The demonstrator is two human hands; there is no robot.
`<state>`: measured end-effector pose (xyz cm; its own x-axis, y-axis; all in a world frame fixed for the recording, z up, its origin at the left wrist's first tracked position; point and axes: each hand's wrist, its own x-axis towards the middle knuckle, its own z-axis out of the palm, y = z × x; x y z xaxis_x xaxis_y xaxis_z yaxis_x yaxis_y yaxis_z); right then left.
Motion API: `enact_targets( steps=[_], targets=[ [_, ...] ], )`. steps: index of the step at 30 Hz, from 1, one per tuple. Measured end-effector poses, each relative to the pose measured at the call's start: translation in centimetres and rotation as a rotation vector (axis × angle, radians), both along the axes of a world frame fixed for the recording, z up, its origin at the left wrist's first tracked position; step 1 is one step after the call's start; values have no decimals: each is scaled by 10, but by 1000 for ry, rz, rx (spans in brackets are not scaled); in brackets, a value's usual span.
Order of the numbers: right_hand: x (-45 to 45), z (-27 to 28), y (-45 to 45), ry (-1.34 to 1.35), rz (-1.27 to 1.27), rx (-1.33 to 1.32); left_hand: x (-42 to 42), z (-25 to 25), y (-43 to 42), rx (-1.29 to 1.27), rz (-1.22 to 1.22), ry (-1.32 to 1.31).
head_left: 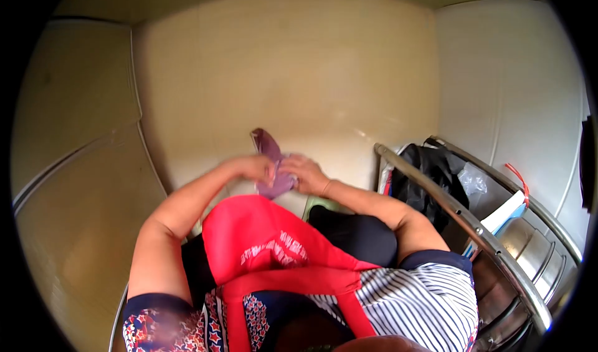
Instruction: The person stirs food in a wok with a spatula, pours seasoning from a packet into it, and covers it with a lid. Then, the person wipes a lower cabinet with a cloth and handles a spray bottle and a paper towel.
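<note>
A soft-looking purple piece (267, 145), perhaps cloth, is held in front of my knees. Its upper end is darker and sticks up, while the paler lower part hangs beneath my fingers. My left hand (254, 167) is closed on it from the left, with the fingertips pinching near its middle. From the other side, my right hand (303, 173) grips its right edge with bent fingers. Both hands are close together and slightly blurred, so the exact kind of piece cannot be made out. A red apron (249, 234) covers my lap just below.
Pale boards (311, 72) enclose the space in front and at both sides. To the right stands a metal-tube rack (461, 212) with a black bag (430, 181), clear plastic (473, 179) and steel pots (523, 243). Something green (314, 207) shows beside my knee.
</note>
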<state>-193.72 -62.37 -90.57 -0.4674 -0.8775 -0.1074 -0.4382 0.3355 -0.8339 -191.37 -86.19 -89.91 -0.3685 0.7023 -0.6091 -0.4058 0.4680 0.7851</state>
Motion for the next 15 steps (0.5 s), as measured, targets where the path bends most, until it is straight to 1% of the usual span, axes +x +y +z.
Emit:
enact_targets(
  steps=[1, 2, 3, 4, 5, 6, 7, 9, 12, 13, 15],
  targets=[
    [-6, 9, -8, 47, -34, -52, -4, 4, -10, 16, 113, -33],
    [-13, 14, -14, 59, -92, -64, -9, -3, -18, 102, 276, 1],
    [-23, 9, -14, 113, -100, -71, -19, 4, -23, 8, 383, 30],
    [-29, 12, -13, 161, -127, 51, -22, -7, -28, -83, 468, 126],
    [-32, 10, -13, 232, -117, 195, -25, -4, -31, -167, 484, 187],
    [-42, -1, -12, 218, 16, 295, -32, -3, -32, -253, 495, 271],
    [-48, -11, -12, 324, 136, 317, -29, -13, -29, -272, 502, 381],
    [-59, -25, -13, 348, 196, 320, -17, -37, -17, -297, 514, 595],
    [-68, -26, -18, 371, 230, 333, -15, -38, -15, -317, 495, 568],
    [-67, -30, -19, 390, 202, 316, -11, -34, -14, -357, 497, 557],
    [-59, -24, -24, 396, 129, 382, -8, -22, -10, -466, 521, 532]
  ],
)
